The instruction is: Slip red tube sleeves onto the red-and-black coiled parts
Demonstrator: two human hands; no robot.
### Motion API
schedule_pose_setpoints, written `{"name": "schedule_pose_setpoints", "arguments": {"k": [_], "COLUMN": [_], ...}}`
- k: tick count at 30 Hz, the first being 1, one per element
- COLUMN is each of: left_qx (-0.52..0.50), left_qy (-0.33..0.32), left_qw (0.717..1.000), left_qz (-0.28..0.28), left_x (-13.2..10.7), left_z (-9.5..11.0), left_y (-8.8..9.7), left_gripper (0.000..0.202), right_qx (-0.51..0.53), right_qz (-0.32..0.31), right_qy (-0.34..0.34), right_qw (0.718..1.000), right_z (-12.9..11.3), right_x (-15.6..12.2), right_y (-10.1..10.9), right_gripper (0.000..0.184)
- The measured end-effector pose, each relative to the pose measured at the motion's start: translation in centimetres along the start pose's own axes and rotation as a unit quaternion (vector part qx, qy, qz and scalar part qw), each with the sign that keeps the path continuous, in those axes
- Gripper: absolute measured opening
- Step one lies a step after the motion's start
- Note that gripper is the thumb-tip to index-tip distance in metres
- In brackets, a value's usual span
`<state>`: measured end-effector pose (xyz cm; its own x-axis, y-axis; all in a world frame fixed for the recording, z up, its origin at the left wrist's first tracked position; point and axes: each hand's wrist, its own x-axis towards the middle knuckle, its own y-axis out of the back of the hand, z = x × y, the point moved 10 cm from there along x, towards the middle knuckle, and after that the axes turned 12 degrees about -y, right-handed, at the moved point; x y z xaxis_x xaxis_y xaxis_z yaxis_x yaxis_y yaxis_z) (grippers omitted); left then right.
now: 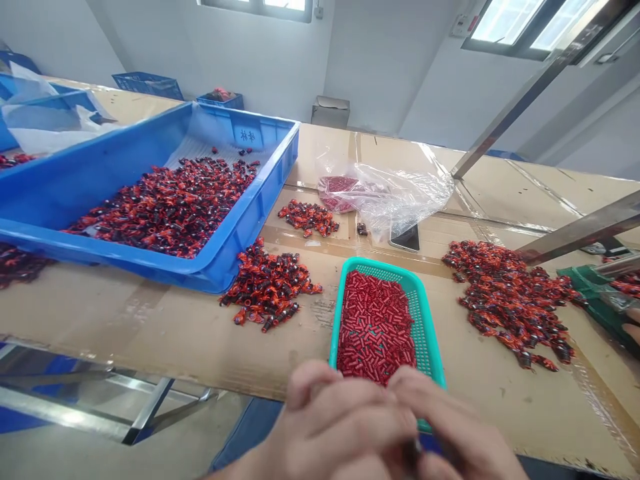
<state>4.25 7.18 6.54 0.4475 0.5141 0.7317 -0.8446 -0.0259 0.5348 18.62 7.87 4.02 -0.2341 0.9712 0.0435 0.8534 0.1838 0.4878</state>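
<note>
My left hand [340,427] and my right hand [450,427] meet over the near end of a green basket [433,333]. Both are closed, with curled fingers pressed together. Between the fingertips a small dark part [412,450] shows, blurred and mostly covered, so its kind is unclear. Small red tubes [375,327] fill the basket beyond my fingers. Left of the basket lies a pile of small black and orange-red parts [270,283]; a bigger pile of similar parts [510,300] spreads to the right.
A large blue bin [210,263] holds many similar parts at the left. Behind the basket lie a smaller pile [309,218], a clear plastic bag [395,193] with red pieces and a phone [406,237]. Metal posts [520,100] rise on the right; another person's hand [633,327] shows there.
</note>
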Motion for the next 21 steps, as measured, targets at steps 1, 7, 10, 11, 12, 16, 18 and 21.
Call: {"name": "schedule_pose_setpoints", "arguments": {"k": [1,7,10,11,12,16,18,21], "left_qx": [0.021,0.261,0.268,0.266,0.261,0.215,0.174,0.11], "left_qy": [-0.019,0.016,0.028,0.03,0.033,0.041,0.049,0.074], "left_qw": [1.0,0.958,0.955,0.956,0.958,0.973,0.983,0.991], "left_qz": [-0.007,-0.115,-0.125,-0.124,-0.118,-0.065,-0.034,-0.003], "left_x": [0.5,-0.3,-1.1,-1.3,-1.4,-1.6,-1.8,-2.3], "left_z": [-0.9,-10.0,-11.9,-12.1,-12.2,-11.6,-11.2,-10.7], "left_y": [0.0,0.0,-0.1,-0.2,-0.2,0.1,0.5,0.9], "left_gripper": [0.009,0.013,0.013,0.014,0.014,0.012,0.014,0.027], "right_qx": [-0.046,-0.426,-0.448,-0.452,-0.453,-0.428,-0.408,-0.408], "right_qz": [0.05,0.311,0.349,0.357,0.361,0.293,0.189,0.066], "right_qy": [-0.014,-0.08,-0.089,-0.085,-0.077,-0.007,0.035,0.068], "right_qw": [0.998,0.846,0.818,0.813,0.812,0.855,0.892,0.908], "right_z": [1.1,11.7,14.1,13.9,13.3,8.4,6.3,5.0], "right_x": [0.2,0.6,0.6,0.6,0.6,1.2,1.9,2.5], "right_y": [2.2,14.3,16.7,16.8,16.4,10.8,6.1,0.5], "right_gripper": [0.035,0.067,0.071,0.068,0.065,0.045,0.028,0.014]}}
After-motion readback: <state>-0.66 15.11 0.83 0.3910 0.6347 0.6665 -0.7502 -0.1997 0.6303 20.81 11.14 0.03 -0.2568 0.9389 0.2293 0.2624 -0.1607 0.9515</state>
